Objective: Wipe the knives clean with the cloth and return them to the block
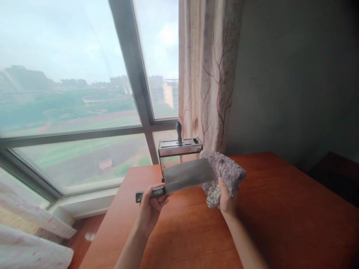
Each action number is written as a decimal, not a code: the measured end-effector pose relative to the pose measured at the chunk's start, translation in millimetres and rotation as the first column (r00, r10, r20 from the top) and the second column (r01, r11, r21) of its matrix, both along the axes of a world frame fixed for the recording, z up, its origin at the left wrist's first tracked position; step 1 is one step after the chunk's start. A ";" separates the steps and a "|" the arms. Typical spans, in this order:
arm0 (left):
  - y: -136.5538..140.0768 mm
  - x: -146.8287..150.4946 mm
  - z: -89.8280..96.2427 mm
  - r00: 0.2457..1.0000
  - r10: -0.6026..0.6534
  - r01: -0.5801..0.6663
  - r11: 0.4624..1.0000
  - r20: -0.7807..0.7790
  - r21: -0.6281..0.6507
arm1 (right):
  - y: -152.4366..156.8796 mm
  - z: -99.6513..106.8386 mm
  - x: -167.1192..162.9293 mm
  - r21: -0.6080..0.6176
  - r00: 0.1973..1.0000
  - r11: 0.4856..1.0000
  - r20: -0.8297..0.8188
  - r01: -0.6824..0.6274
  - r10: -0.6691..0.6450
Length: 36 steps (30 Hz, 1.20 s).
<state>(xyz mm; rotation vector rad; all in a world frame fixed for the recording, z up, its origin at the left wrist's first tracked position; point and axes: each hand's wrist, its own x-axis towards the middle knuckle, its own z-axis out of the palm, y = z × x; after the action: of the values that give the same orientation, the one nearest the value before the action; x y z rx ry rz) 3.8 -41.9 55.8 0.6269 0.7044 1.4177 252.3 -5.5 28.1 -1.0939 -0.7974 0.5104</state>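
At the far left we have the left curtain (33, 244), pale with pink marks, hanging low over the floor (88, 233). Next comes the window (70, 101), with greenery and buildings beyond its grey frame. Our left hand (151, 205) is closed round the black handle of the knife (187, 174), thumb on top and fingers curled beneath. We hold the knife above the table (179, 235), its broad blade reaching right, nearly level and slightly raised towards the tip. Behind the blade is the rack (181, 145), a dark grip (178, 132) upright on its top; the blade hides part of its lower end. Past it hangs the right curtain (211, 71), patterned with branches. Our right hand (228, 200) grips the grey cloth (226, 170), thumb on the near side; we cannot see all its fingers. The cloth meets the blade's right end, but we cannot tell whether it wraps round. Farther right is the dim wall (291, 82).
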 end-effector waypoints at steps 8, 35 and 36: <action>-1.1 5.7 -5.2 1.000 0.003 -0.002 0.999 -0.026 0.034 | -9.6 -2.7 -9.6 0.139 0.759 0.988 0.650 -0.070 -0.037; -9.9 23.2 -7.3 0.981 -0.143 0.154 0.985 -0.131 0.080 | -28.5 9.9 -48.0 0.063 0.355 0.977 0.935 -0.204 0.014; -9.7 22.2 -7.4 0.980 -0.154 0.165 0.983 -0.126 0.078 | -25.0 9.6 -44.4 0.065 0.375 0.986 0.927 -0.156 -0.002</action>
<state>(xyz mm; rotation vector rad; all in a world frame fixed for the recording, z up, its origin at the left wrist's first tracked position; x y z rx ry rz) 26.0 -51.5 48.4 0.8252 0.6729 1.2752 208.0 -30.4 37.7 -1.1755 -1.8846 -0.1905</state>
